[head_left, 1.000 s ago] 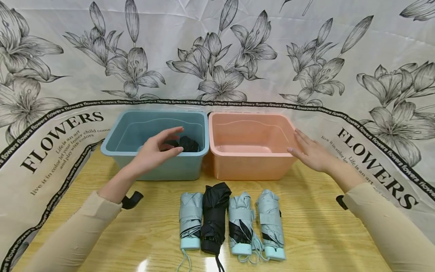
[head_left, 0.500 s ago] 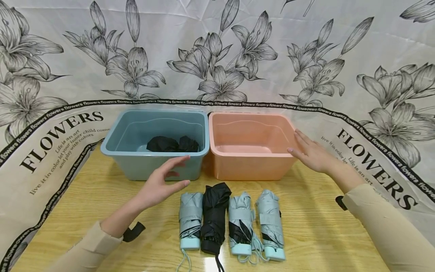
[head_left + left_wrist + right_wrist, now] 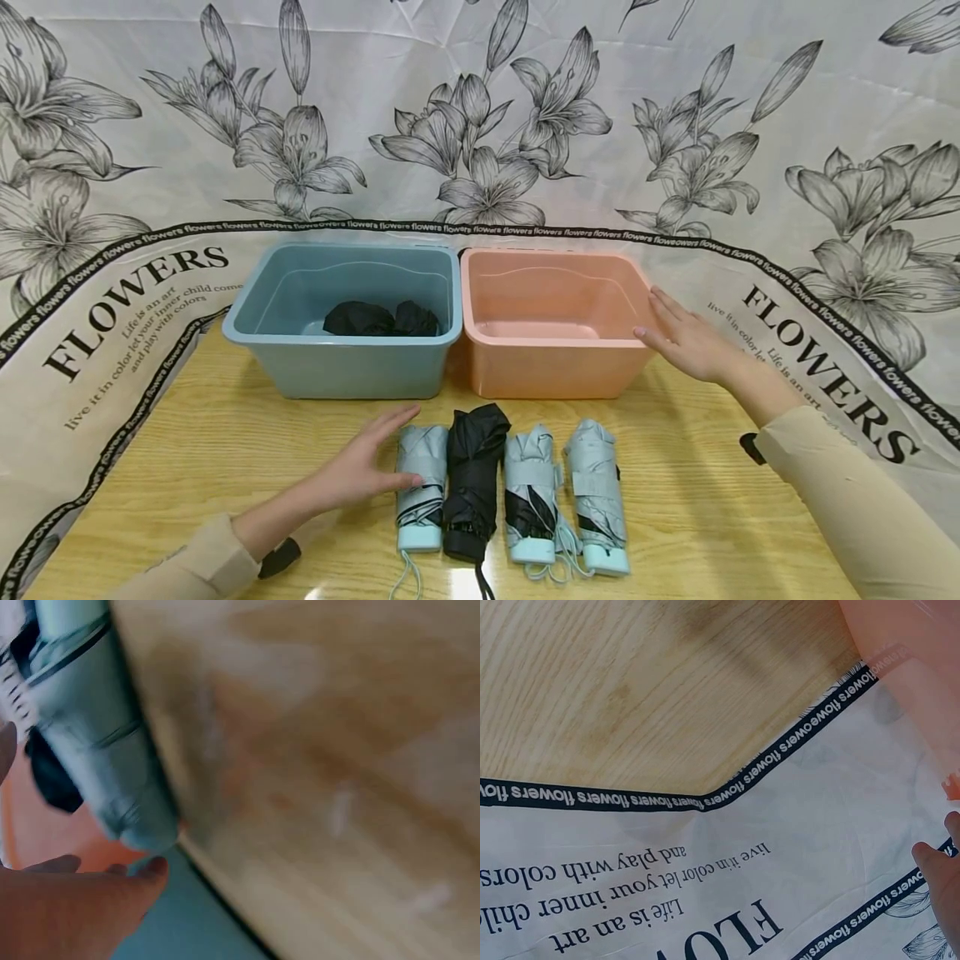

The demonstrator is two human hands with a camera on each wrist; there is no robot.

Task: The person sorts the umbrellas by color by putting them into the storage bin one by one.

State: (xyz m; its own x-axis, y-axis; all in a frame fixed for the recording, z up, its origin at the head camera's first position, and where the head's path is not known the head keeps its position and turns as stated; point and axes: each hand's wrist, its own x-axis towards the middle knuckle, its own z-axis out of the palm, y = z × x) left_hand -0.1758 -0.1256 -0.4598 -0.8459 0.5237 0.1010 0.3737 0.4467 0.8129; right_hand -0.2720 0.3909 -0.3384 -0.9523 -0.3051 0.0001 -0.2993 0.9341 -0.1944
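My left hand (image 3: 356,471) is at the leftmost folded umbrella (image 3: 422,454), light blue-grey, its thumb and fingers spread around that side without a grip. In the left wrist view the same umbrella (image 3: 112,742) lies beyond the fingertips. To its right lie a black folded umbrella (image 3: 476,467) and two more light blue-grey umbrellas (image 3: 531,475), (image 3: 596,483). My right hand (image 3: 693,337) rests with straight fingers against the right rim of the pink bin (image 3: 555,367). The blue bin (image 3: 352,367) holds two black bundles (image 3: 360,318), their lower parts hidden by its front wall.
Both bins stand side by side at the back of the wooden table (image 3: 712,500). Behind them hangs a white flower-printed cloth (image 3: 480,108), which also spreads over the table's left and right sides. Wrist cords trail from the umbrellas' handles toward the front.
My left hand has come out from over the blue bin and moved down toward me to the leftmost umbrella, uncovering the black bundles. My right hand has stayed at the pink bin.
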